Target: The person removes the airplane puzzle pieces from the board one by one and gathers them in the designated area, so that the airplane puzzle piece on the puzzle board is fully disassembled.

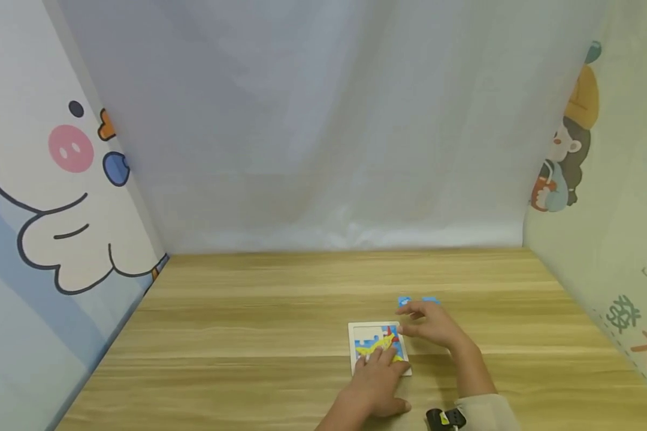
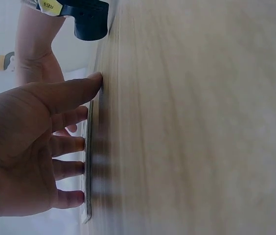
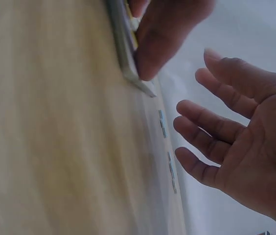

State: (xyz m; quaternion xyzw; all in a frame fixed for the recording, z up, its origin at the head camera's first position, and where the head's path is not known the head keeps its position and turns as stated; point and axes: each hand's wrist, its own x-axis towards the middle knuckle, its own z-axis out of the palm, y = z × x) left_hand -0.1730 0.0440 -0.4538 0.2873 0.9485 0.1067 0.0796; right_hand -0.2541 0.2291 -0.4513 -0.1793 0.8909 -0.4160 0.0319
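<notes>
A small square jigsaw puzzle in a pale frame lies on the table, its upper left part bare and the rest showing blue, yellow and red. My left hand rests on its lower part with fingers spread and straight; in the left wrist view the fingertips press on the board's top. At the puzzle's upper right corner hovers my right hand, fingers loosely bent, and the right wrist view shows nothing in its palm. Just beyond it lie two blue puzzle pieces, one piece left of the other piece.
The wood-grain table extends widely around the puzzle. A grey-white curtain hangs behind it, with printed cartoon panels at the left and right. A black camera is strapped to the right wrist.
</notes>
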